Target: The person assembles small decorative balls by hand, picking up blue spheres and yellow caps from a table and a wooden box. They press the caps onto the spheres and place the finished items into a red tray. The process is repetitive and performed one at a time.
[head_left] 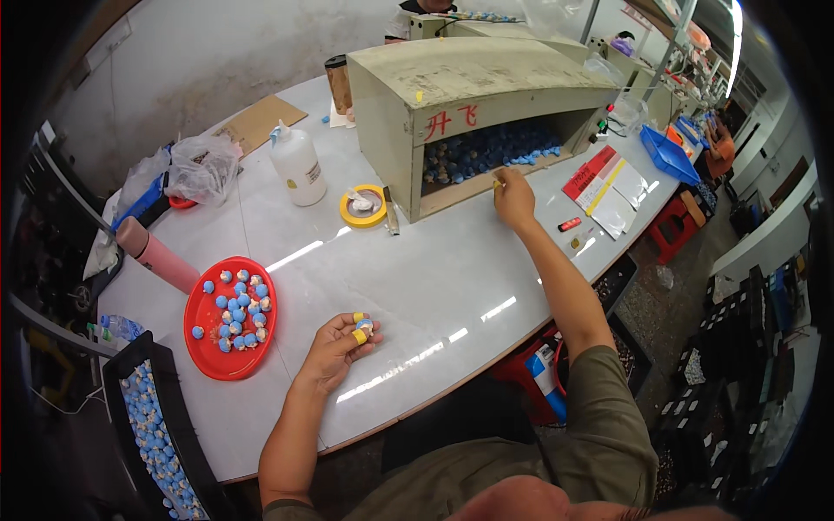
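Note:
My left hand [337, 350], with yellow tape round its fingertips, pinches a small blue-and-cream ball-shaped piece [365, 327] above the white table. My right arm reaches forward to the beige metal box [391, 130]. At the front lip of its opening, my right hand [515, 200] has its fingers curled together; whatever is between them is hidden. Inside the box lies a heap of small blue pieces [495, 149], with lighter blue ones near the right front. Left of my left hand, a round red plate [203, 334] carries several blue-and-cream balls [237, 314].
A black bin [130, 363] of similar balls stands at the left edge. A pink bottle [156, 253], white squeeze bottle [298, 165] and yellow tape roll [352, 217] stand left of the box. Red-and-white papers [599, 187] and a blue tray [667, 156] lie right.

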Action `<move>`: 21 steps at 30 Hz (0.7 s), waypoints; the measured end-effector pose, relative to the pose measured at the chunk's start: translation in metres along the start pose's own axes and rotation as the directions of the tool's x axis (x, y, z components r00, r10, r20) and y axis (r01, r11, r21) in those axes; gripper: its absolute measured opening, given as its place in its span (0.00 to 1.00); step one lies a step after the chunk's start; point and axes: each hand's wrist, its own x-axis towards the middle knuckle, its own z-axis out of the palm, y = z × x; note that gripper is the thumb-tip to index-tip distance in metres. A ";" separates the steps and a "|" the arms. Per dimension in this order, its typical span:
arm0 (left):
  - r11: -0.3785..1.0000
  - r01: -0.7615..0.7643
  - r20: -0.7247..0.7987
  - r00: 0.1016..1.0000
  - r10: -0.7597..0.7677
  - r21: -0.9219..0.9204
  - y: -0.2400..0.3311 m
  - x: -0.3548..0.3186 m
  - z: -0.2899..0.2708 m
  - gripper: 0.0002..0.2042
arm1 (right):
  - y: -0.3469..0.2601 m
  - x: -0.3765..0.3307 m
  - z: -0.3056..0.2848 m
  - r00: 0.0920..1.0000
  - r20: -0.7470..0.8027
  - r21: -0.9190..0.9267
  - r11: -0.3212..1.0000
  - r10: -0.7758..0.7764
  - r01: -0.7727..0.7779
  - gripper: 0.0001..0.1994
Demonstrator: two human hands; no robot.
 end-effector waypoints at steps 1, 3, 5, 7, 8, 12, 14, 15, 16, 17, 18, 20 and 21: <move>1.000 -0.002 0.001 1.000 0.002 0.001 0.000 0.000 -0.002 0.13 | -0.001 0.021 0.019 0.998 0.049 -0.078 0.997 0.032 -0.028 0.10; 1.000 0.005 0.016 1.000 -0.005 0.012 -0.001 -0.001 -0.004 0.14 | 0.000 0.045 0.035 0.990 0.127 -0.171 0.984 0.063 -0.041 0.10; 1.000 0.007 0.020 1.000 -0.007 -0.006 -0.001 0.000 -0.005 0.14 | -0.003 0.057 0.043 0.973 0.208 -0.334 0.942 0.102 -0.028 0.10; 1.000 0.007 0.028 1.000 -0.006 -0.019 -0.002 0.000 -0.006 0.13 | 0.006 0.067 0.058 0.949 0.257 -0.415 0.908 0.181 -0.061 0.10; 1.000 0.000 0.024 1.000 0.001 -0.025 -0.003 0.000 -0.007 0.13 | 0.007 0.071 0.060 0.935 0.278 -0.457 0.886 0.221 -0.074 0.10; 0.998 -0.022 -0.018 1.000 0.021 -0.064 -0.005 0.002 -0.006 0.12 | 0.003 0.054 0.061 0.987 0.055 -0.215 0.967 0.153 -0.138 0.10; 0.994 -0.059 -0.065 0.997 0.053 -0.097 -0.004 0.003 -0.001 0.11 | -0.010 0.029 0.058 0.992 -0.066 0.070 0.992 0.106 -0.101 0.10; 0.989 -0.090 -0.096 0.992 0.079 -0.114 -0.004 0.003 0.001 0.11 | -0.025 0.012 0.055 0.978 0.096 0.287 0.936 0.182 -0.203 0.08; 0.985 -0.114 -0.118 0.988 0.099 -0.126 -0.005 0.005 0.005 0.11 | -0.031 -0.009 0.061 0.937 0.299 0.566 0.758 0.178 -0.325 0.08; 0.977 -0.157 -0.171 0.976 0.132 -0.144 -0.006 0.000 -0.001 0.10 | -0.098 -0.031 0.038 0.834 0.533 0.643 0.573 0.142 -0.508 0.09; 0.971 -0.180 -0.186 0.971 0.151 -0.154 -0.007 0.002 0.000 0.10 | -0.129 -0.052 0.021 0.753 0.657 0.638 0.509 0.033 -0.578 0.09; 0.963 -0.211 -0.197 0.964 0.177 -0.167 -0.011 0.003 0.000 0.10 | -0.176 -0.092 0.010 0.596 0.764 0.644 0.324 -0.246 -0.693 0.11; 0.959 -0.222 -0.186 0.964 0.189 -0.176 -0.012 0.005 -0.002 0.10 | -0.194 -0.108 0.010 0.541 0.778 0.625 0.298 -0.320 -0.722 0.12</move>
